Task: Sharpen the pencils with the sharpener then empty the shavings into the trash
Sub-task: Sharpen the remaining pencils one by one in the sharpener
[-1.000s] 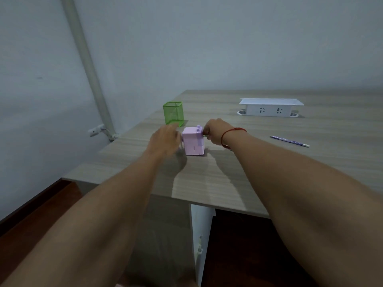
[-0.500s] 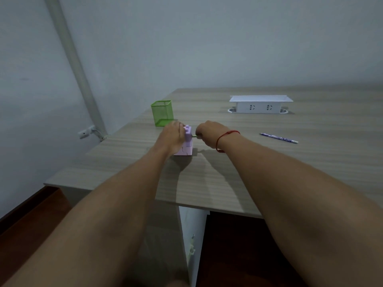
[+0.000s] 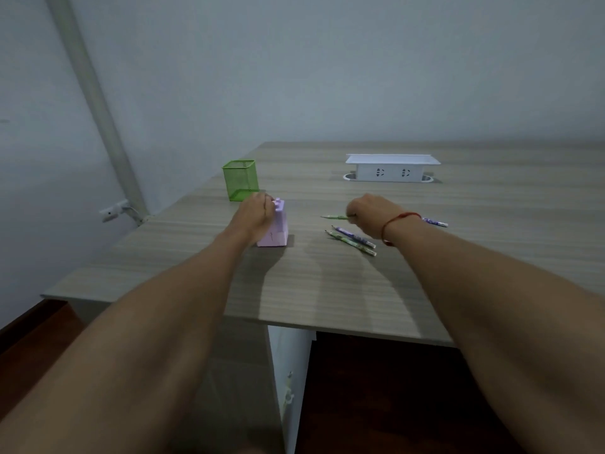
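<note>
Small pink sharpener (image 3: 274, 228) standing base down on the wooden table (image 3: 327, 290). Left hand (image 3: 254, 213) wrapped round the left side and top of the sharpener, fingers curled on it, gripping it.

To the right of the sharpener, apart from it, the right hand (image 3: 368, 211), closed in a pinch on a green pencil (image 3: 334, 217). Pencil lying flat, sharp tip pointing back toward the sharpener, not touching it. Hard to tell whether lifted off the wood or just resting on it. Red string (image 3: 397, 221) round that wrist.

Also right of the sharpener, a bit nearer the person, two more pencils flat on the table, close side by side: a purple pencil (image 3: 355, 236) and a second green pencil (image 3: 353, 243), tips turned toward the sharpener. Farther right again, one end of a fourth pencil (image 3: 435, 221) peeking out from behind the wrist, the rest hidden.

Just behind the sharpener and a little to its left, a green mesh cup (image 3: 239, 180), upright, near the left hand. Far behind the sharpener and off to its right, a white socket box (image 3: 391, 168). Well to the left of the sharpener, past the table edge, a white pipe (image 3: 95, 103) on the grey wall, with a small wall plug box (image 3: 113, 211) beside it.
</note>
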The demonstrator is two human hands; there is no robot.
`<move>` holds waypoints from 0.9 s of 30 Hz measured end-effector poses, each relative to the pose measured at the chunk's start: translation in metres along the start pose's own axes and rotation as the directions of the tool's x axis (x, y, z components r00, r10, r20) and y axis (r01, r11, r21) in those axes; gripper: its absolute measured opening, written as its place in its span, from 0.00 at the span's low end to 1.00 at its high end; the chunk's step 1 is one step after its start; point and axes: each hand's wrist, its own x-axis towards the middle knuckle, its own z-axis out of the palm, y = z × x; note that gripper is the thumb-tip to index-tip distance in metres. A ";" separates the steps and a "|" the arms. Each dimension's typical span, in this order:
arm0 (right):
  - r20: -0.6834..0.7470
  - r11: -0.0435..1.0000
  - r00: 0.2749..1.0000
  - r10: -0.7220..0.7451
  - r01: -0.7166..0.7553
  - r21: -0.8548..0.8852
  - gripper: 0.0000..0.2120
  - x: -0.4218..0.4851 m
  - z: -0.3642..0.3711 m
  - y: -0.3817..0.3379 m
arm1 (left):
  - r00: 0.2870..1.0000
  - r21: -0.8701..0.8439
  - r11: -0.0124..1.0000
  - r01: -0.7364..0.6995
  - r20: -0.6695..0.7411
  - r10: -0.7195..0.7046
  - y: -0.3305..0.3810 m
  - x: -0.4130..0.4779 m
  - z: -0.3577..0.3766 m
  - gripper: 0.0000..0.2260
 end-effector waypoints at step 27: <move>-0.029 0.980 0.980 0.197 -0.197 0.013 0.12 -0.005 0.021 0.024 | 0.992 -0.161 0.987 -0.021 -0.125 0.001 0.040 -0.010 0.030 0.19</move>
